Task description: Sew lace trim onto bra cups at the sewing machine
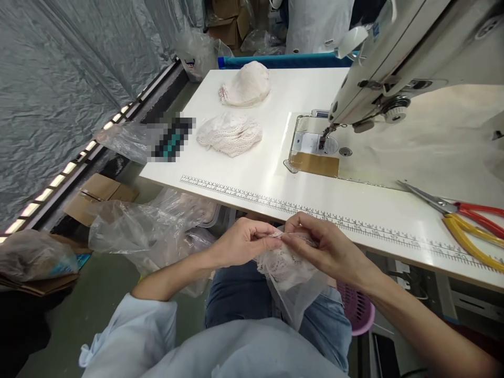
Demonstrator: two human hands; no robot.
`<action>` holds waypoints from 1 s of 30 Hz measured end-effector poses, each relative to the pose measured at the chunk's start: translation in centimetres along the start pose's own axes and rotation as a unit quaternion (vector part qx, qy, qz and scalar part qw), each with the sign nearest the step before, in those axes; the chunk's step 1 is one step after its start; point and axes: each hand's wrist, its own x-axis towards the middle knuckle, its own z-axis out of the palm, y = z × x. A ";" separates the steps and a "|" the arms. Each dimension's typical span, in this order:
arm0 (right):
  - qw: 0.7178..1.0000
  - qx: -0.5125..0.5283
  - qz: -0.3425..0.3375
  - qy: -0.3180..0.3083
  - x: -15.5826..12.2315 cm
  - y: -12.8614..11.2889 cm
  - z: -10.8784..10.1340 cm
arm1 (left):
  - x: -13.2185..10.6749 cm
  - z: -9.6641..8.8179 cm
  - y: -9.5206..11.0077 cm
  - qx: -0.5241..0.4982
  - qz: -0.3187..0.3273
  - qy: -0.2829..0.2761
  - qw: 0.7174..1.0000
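Note:
A piece of white lace fabric (pixel 289 265) hangs over my lap, sheer at its lower end. My left hand (pixel 250 241) pinches its upper edge between thumb and fingers. Close beside it, my right hand (pixel 315 241) grips the same edge, and the two sets of fingertips nearly meet. Both hands are just in front of the table's near edge. On the white table (pixel 244 173) lie a lace-edged bundle (pixel 230 134) and, behind it, a rounded pale bundle (pixel 248 84). To the right of them stands a sewing machine (pixel 378 79), its needle area away from my hands.
Scissors (pixel 452 205) with red handles, and another yellow-handled tool (pixel 468 241), lie at the table's right. A printed ruler (pixel 275 202) runs along the front edge. Plastic bags (pixel 157 236) and a cardboard box (pixel 98 197) are at left; a purple basket (pixel 358 310) sits below.

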 end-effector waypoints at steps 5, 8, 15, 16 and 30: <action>0.999 0.005 -0.006 0.051 1.9 -1.0 0.5 | 0.0 -1.9 1.1 0.000 0.024 0.006 1.000; 0.997 -0.011 -0.029 0.067 2.8 -1.5 0.8 | 0.0 -2.3 1.3 0.011 0.044 0.044 0.998; 0.999 -0.036 -0.022 -0.005 1.0 0.5 1.3 | -1.0 -1.9 -3.0 -0.114 -0.014 0.031 0.993; 0.999 -0.040 -0.012 -0.020 0.5 1.0 1.3 | -1.2 -1.9 -3.9 -0.144 -0.037 0.015 0.989; 0.994 -0.091 -0.056 -0.019 -3.2 3.7 0.7 | -0.7 -1.0 -4.9 -0.205 -0.131 -0.086 0.966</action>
